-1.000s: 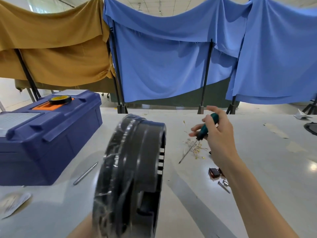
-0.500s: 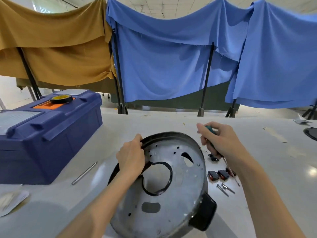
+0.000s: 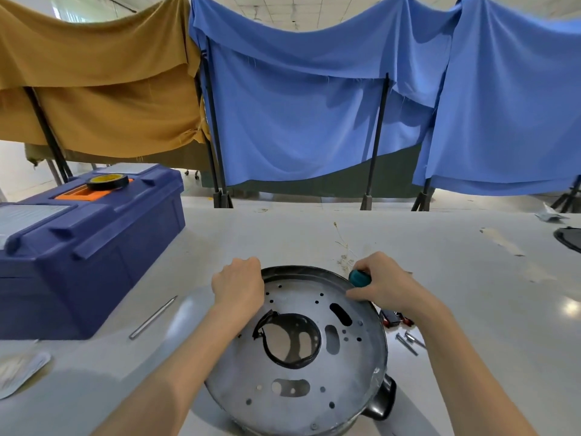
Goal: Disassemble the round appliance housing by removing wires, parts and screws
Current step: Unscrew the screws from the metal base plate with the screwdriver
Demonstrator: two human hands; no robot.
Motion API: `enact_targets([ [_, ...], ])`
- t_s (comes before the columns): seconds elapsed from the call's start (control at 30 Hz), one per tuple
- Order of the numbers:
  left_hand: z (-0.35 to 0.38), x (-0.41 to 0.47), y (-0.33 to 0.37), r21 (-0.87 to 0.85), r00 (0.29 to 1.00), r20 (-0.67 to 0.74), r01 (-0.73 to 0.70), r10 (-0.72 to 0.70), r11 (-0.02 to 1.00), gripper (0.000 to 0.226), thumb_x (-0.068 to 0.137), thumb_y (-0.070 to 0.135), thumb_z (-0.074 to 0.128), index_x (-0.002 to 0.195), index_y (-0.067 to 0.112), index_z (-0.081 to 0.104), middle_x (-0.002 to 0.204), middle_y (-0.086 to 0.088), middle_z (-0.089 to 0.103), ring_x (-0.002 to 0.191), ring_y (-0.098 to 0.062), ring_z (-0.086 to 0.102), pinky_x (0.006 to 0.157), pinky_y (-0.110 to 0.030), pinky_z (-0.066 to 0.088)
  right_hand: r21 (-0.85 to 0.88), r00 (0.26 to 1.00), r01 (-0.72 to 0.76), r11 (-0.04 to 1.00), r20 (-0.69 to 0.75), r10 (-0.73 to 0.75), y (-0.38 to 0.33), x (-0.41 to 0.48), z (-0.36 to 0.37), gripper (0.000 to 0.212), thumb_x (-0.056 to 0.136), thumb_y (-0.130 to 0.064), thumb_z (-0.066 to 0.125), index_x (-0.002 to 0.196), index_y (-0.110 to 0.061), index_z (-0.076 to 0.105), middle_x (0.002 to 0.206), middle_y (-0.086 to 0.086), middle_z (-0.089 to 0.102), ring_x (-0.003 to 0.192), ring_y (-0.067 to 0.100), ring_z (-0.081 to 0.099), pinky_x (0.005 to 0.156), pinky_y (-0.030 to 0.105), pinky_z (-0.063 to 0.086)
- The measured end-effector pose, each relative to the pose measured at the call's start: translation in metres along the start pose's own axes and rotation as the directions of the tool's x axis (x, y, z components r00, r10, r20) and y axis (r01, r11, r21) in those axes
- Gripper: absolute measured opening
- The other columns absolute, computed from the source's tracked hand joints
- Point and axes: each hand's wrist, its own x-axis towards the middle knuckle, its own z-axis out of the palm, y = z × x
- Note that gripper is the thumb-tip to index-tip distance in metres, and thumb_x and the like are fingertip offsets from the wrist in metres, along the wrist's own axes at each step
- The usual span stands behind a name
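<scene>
The round appliance housing (image 3: 301, 379) lies flat on the white table, its grey metal plate facing up, with a black-rimmed centre hole and several small holes. A black handle (image 3: 382, 401) sticks out at its near right. My left hand (image 3: 239, 287) grips the housing's far-left rim. My right hand (image 3: 382, 286) holds a teal-handled screwdriver (image 3: 360, 277) at the far-right rim; its shaft is hidden behind the hand. Loose screws (image 3: 408, 339) and small red-and-black parts (image 3: 393, 319) lie just right of the housing.
A blue toolbox (image 3: 81, 247) with a tape roll (image 3: 108, 181) on top stands at the left. A thin metal rod (image 3: 154, 316) lies between toolbox and housing. Wire scraps (image 3: 344, 259) lie behind the housing. A dark object (image 3: 569, 239) sits at the right edge, a plastic packet (image 3: 19, 372) near left.
The housing went from standing on edge to lying flat with its metal plate up. My left hand came onto its rim, and my right hand brought the screwdriver down to the far-right rim.
</scene>
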Motion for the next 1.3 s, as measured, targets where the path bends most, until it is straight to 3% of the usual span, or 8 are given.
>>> enact_targets([
  [0.2,-0.006,0.004,0.0,0.085,0.991,0.133,-0.031,0.019,0.996,0.004,0.094,0.012,0.043,0.098,0.01,0.045,0.113,-0.01,0.055,0.101,-0.029,0.055,0.069,-0.032,0.036,-0.002,0.994,0.015,1.0,-0.111,-0.015,0.005,0.005,0.011,0.019,0.072,-0.017,0.075,0.075,-0.003,0.063,0.063,0.01,0.054,0.059,0.02,0.044,0.057,0.033,0.038],
  [0.33,0.001,0.008,0.003,-0.041,0.958,0.211,-0.189,0.194,0.981,0.042,0.1,0.033,0.044,0.14,0.034,0.036,0.126,-0.008,0.053,0.113,-0.029,0.052,0.081,-0.037,0.044,0.124,0.993,0.021,0.992,-0.115,-0.007,0.004,-0.001,0.0,0.026,0.072,-0.029,0.082,0.072,-0.008,0.068,0.061,0.005,0.061,0.055,0.013,0.048,0.053,0.029,0.043],
  [0.6,0.001,0.007,-0.001,-0.11,0.953,0.21,-0.199,0.219,0.974,0.028,0.098,0.012,0.041,0.121,0.023,0.052,0.113,-0.01,0.06,0.097,-0.029,0.057,0.073,-0.036,0.045,0.043,0.907,-0.202,0.978,0.385,0.171,0.008,-0.027,-0.047,0.018,0.072,-0.019,0.077,0.071,-0.005,0.067,0.063,0.008,0.071,0.048,0.023,0.037,0.042,0.024,0.029],
  [0.8,-0.023,0.009,-0.001,0.197,0.949,0.312,-0.103,0.037,0.975,0.04,0.088,0.012,0.059,0.126,0.013,0.047,0.123,-0.009,0.051,0.111,-0.03,0.054,0.091,-0.04,0.046,-0.007,0.998,-0.005,1.0,0.066,0.006,-0.003,-0.01,-0.019,0.016,0.073,-0.013,0.073,0.07,0.0,0.065,0.058,0.008,0.05,0.052,0.02,0.041,0.051,0.03,0.035],
  [0.9,-0.019,0.009,0.005,-0.027,0.928,0.329,-0.176,0.175,0.984,0.063,0.091,0.036,0.06,0.146,0.029,0.031,0.137,-0.009,0.046,0.123,-0.03,0.049,0.1,-0.044,0.042,-0.077,0.989,0.073,0.994,-0.119,-0.082,-0.01,-0.005,-0.003,0.023,0.075,-0.024,0.076,0.07,-0.005,0.064,0.064,0.009,0.057,0.06,0.02,0.049,0.056,0.032,0.041],
  [1.03,0.001,0.003,0.008,-0.113,0.928,0.183,-0.309,0.325,0.944,0.052,0.098,0.037,0.047,0.146,0.041,0.025,0.127,-0.006,0.052,0.113,-0.027,0.053,0.088,-0.037,0.046,-0.015,0.995,0.034,0.999,-0.097,-0.035,-0.005,-0.008,-0.023,0.039,0.064,-0.039,0.086,0.071,-0.006,0.067,0.064,0.015,0.06,0.056,0.016,0.046,0.056,0.032,0.042],
  [1.2,-0.006,-0.003,0.009,0.065,0.959,0.117,-0.266,0.257,0.962,0.027,0.095,0.012,0.047,0.121,0.018,0.045,0.098,-0.008,0.054,0.088,-0.029,0.053,0.067,-0.033,0.036,-0.081,0.996,-0.026,0.996,0.082,0.033,-0.002,-0.014,-0.025,0.013,0.067,-0.012,0.079,0.067,-0.006,0.068,0.057,0.003,0.055,0.05,0.012,0.044,0.049,0.024,0.04],
  [1.3,-0.013,0.0,0.014,0.203,0.969,0.149,-0.226,0.198,0.953,0.024,0.09,0.003,0.05,0.113,0.012,0.051,0.109,-0.01,0.054,0.099,-0.029,0.056,0.069,-0.032,0.035,-0.004,0.999,-0.019,1.0,0.043,0.019,-0.006,-0.009,-0.014,0.01,0.069,-0.006,0.073,0.069,0.002,0.065,0.055,0.0,0.048,0.047,0.012,0.038,0.049,0.024,0.034],
])
